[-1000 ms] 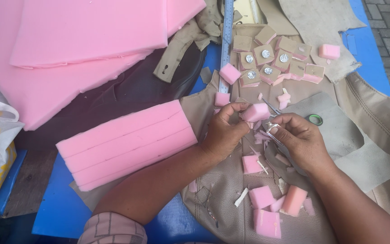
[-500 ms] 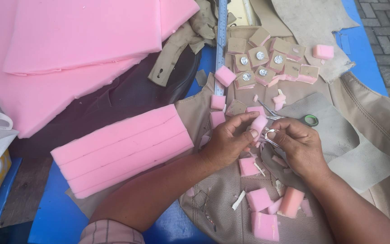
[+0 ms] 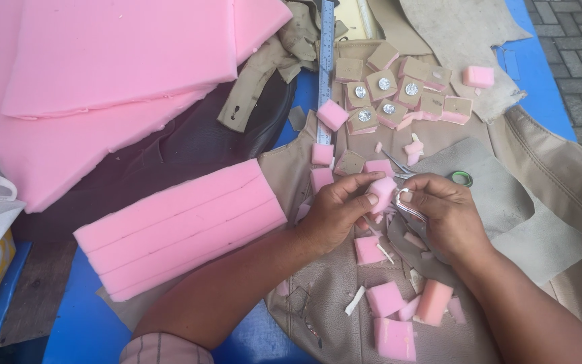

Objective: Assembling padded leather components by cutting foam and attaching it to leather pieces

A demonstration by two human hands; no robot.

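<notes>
**Two hands meet over one pink foam cube**

Two bare hands work close together above a beige leather sheet [image 3: 345, 296] spread on the blue surface [image 3: 82, 330]. The left hand [image 3: 335, 212] has its grip clamped on a small pink foam cube [image 3: 382, 192], thumb on the near face and fingers curled over the top. The cube sits at the fingertips, just left of the right hand [image 3: 442, 212] and touching or almost touching it. The right hand's grip is closed around a pair of metal scissors [image 3: 409, 205]; the loop handles show against the palm, and the blades point toward the cube, though the tips are hidden behind it. So the cube lies directly left of the scissors, and the left hand is the one that carries it.

Loose pink offcuts [image 3: 392, 317] lie scattered on the leather below the hands. Farther up, a cluster of tan-covered blocks [image 3: 399, 94], several with a round silver stud on top, sits beside a long metal ruler [image 3: 326, 61]. A slab of pink foam scored into strips [image 3: 176, 226] lies to the left, well apart, with large foam sheets [image 3: 102, 67] beyond it.
</notes>
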